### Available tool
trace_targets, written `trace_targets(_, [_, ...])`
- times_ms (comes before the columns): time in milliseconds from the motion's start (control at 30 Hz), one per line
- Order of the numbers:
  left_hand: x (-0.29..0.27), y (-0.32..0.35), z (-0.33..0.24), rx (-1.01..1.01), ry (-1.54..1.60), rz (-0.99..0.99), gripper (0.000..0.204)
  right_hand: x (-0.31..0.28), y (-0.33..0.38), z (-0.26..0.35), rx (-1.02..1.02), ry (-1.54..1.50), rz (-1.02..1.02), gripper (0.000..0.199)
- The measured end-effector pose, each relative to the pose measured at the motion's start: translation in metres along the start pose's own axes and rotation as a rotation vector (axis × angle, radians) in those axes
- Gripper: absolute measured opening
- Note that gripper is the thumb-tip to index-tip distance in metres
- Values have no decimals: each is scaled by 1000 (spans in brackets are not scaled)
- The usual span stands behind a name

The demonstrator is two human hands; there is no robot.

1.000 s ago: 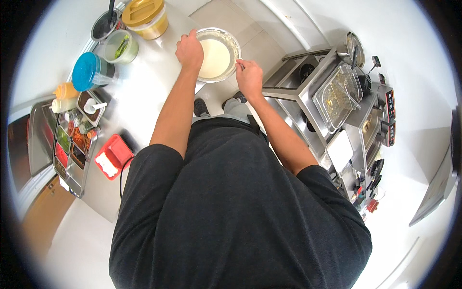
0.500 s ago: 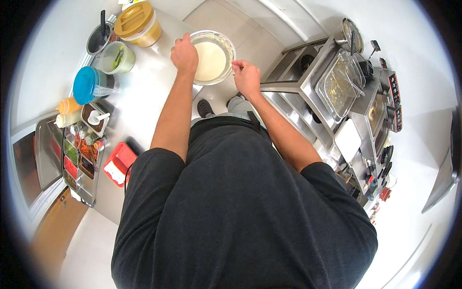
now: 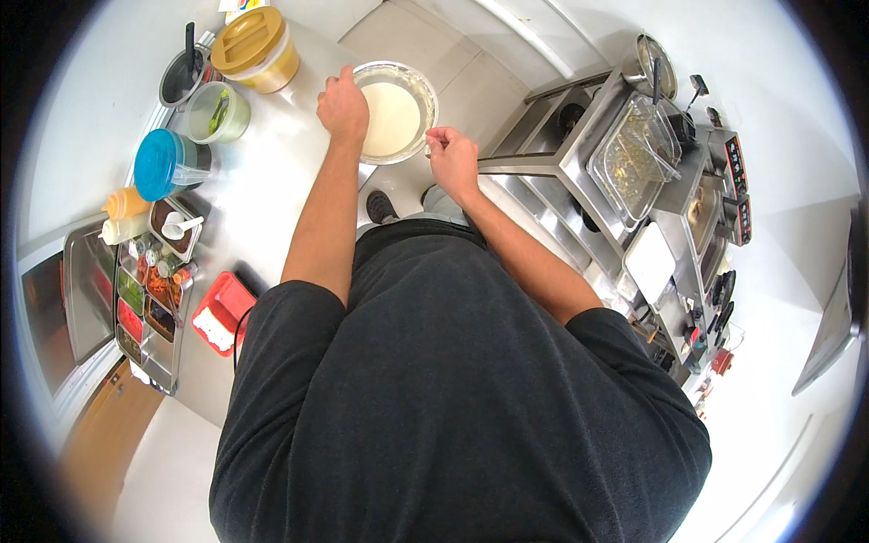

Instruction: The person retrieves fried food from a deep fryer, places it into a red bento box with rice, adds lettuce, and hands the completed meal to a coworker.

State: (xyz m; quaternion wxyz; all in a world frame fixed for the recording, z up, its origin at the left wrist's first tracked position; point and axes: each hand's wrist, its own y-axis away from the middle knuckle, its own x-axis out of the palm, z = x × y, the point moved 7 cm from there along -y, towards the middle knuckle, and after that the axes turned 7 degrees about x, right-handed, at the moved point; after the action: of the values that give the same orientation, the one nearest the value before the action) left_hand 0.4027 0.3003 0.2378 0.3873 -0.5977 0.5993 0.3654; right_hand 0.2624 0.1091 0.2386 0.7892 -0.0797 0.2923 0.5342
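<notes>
— Bowl point(image 3: 396, 113) of pale batter: where is it?

— At the far edge of the steel counter point(image 3: 258, 208). My left hand point(image 3: 342, 107) is closed over its left rim.

— And your right hand?

— My right hand point(image 3: 451, 158) sits just right of the bowl, fingers pinched together; what they pinch, I cannot tell.

— What's further out?

— Left: a green tub point(image 3: 217, 110), a yellow-lidded tub point(image 3: 255, 47), a blue-lidded tub point(image 3: 163, 163). Near left, a tray of toppings point(image 3: 149, 299). Right, a fryer station point(image 3: 634, 154).
</notes>
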Motion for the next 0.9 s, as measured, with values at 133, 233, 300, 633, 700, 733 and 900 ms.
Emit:
trace_targets(133, [0, 2, 1, -6, 4, -12, 39, 6, 9, -8, 161, -132, 98, 16])
trace_targets(233, [0, 3, 2, 11, 20, -25, 39, 26, 23, -7, 243, -182, 325, 16])
trace_targets(300, [-1, 2, 5, 20, 30, -40, 39, 27, 28, -4, 244, -289, 371, 15])
trace_targets(633, [1, -21, 22, 242, 138, 124, 27, -16, 51, -15, 536, -1458, 728, 28])
trace_targets(700, [4, -21, 29, 250, 204, 158, 26, -34, 54, -19, 495, -1524, 734, 28])
trace_targets(733, [3, -21, 32, 277, 242, 151, 26, -43, 54, -22, 474, -1554, 728, 29])
trace_targets(900, [1, -9, 41, 412, 288, 101, 30, -93, 77, -55, 388, -1530, 570, 25])
